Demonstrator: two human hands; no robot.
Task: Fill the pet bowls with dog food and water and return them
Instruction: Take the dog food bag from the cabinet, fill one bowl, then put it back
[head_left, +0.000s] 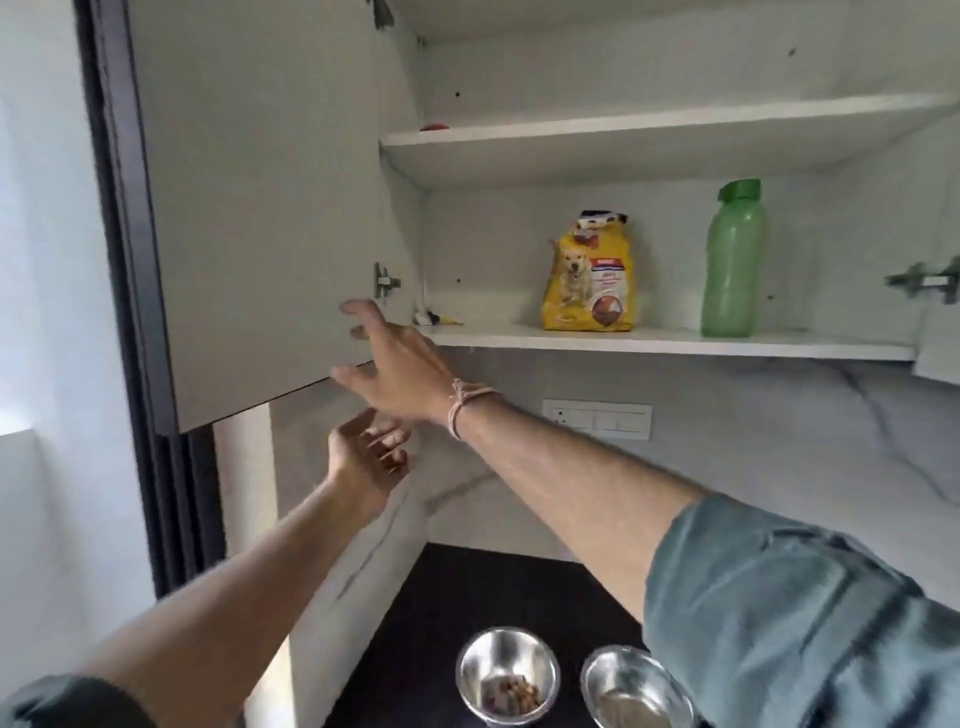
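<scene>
Well below the shelf (675, 345), on the dark counter (441, 587): left bowl (508, 675) with a little kibble, right bowl (636, 686) unclear. On the shelf: dog food bag (589, 280), green bottle (732, 260). Off the shelf's left end, at the open door (260, 208): right hand (400, 369) spread, left hand (363, 457) relaxed, both empty. Likely best: push door wide, then take bag upright.

Matt board, bright steel, glossy plastic.
At the fingers of our right hand (400, 369) we see the cabinet door (260, 208), smooth matt laminate. Beyond them stand a glossy printed dog food bag (589, 275) and a translucent green plastic bottle (732, 260). Well below, the left bowl (508, 675) and right bowl (636, 688) are polished steel on a glossy black counter (441, 597).
</scene>
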